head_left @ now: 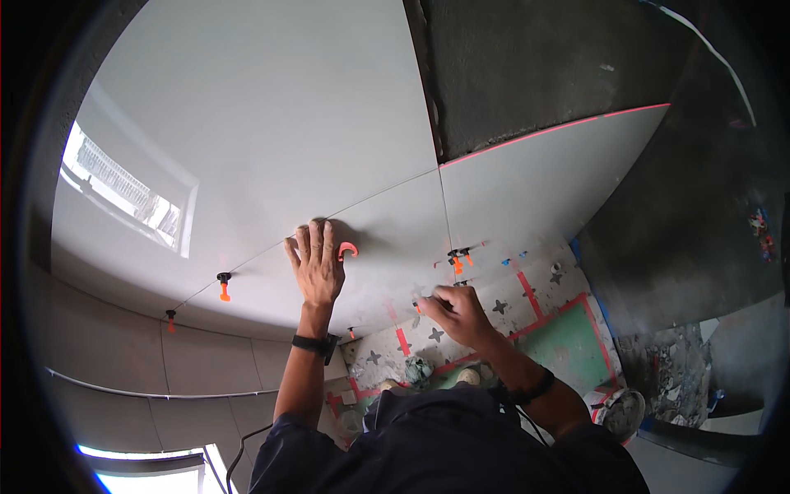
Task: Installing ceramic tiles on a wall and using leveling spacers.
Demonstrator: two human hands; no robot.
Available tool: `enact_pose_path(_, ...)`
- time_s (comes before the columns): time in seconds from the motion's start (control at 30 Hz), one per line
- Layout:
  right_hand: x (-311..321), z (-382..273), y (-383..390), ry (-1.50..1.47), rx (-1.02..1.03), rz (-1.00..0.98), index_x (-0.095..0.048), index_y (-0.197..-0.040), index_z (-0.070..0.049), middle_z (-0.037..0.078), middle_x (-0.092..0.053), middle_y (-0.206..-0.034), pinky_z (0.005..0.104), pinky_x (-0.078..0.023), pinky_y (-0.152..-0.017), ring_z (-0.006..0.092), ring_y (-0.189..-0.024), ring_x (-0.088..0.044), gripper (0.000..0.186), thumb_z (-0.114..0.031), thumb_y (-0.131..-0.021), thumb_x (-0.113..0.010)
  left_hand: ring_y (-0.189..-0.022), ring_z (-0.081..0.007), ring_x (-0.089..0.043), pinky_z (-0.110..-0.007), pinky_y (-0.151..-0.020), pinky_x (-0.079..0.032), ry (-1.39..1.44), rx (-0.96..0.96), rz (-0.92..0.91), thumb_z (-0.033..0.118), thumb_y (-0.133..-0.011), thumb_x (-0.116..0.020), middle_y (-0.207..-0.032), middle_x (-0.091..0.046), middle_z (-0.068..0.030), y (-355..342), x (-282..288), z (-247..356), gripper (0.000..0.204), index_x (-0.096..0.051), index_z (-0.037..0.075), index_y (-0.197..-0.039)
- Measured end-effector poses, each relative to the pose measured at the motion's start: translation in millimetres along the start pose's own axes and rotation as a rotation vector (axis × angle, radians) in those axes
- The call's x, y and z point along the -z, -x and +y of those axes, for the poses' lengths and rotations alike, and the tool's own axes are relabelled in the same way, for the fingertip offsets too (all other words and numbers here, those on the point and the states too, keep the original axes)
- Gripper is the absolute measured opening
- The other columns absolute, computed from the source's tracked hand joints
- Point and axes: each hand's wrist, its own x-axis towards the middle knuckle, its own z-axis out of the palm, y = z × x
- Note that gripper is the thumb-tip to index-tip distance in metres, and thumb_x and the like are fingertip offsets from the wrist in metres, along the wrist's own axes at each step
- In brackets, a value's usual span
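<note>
My left hand [316,265] lies with its fingers stretched out on a glossy white wall tile [247,148], just across a thin joint. Beside its thumb sits a curved red hook-shaped piece [348,250]; whether the thumb touches it I cannot tell. My right hand [462,314] is closed, low in front of the wall, with a small orange-tipped tile levelling clip [417,308] at its fingertips. Above that hand, black and orange levelling clips [457,261] sit at a vertical joint. Another levelling clip [224,286] sits on the joint to the left.
Bare dark grey wall [543,66] shows at the upper right, above a tile edged by a red line. Below are a patterned floor covering [499,308] with red tape, a bucket [623,412] and rubble [671,370]. A cable [164,396] runs along the lower left.
</note>
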Motion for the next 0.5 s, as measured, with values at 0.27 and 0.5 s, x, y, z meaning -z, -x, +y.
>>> enact_pose_path(0.27, -53.1, -111.9, -123.2, -0.596, 0.275, -0.262, -0.046, -0.060, -0.004, -0.002, -0.050, -0.056, 0.0297, -0.028, -0.048, 0.0047, -0.052, -0.039, 0.041, -0.020, -0.094, -0.063, -0.120, -0.0321, -0.051, -0.055, -0.102, -0.034, 0.129, 0.005, -0.094, 0.031, -0.084, -0.066, -0.136, -0.058, -0.0058, 0.0, 11.0, -9.2, 0.055, -0.058, 0.015, -0.136)
enact_pose_path(0.5, -82.0, -81.8, -156.2, -0.272, 0.220, -0.260, -0.040, -0.062, -0.003, -0.005, -0.035, -0.055, 0.0282, -0.027, -0.048, 0.0037, -0.056, -0.031, 0.047, -0.023, -0.098, -0.063, -0.133, -0.0207, -0.046, -0.051, -0.111, -0.032, 0.112, -0.005, -0.054, 0.032, -0.086, -0.067, -0.151, -0.046, 0.0053, -4.8, 18.4, -8.8, 0.064, -0.048, 0.024, -0.147)
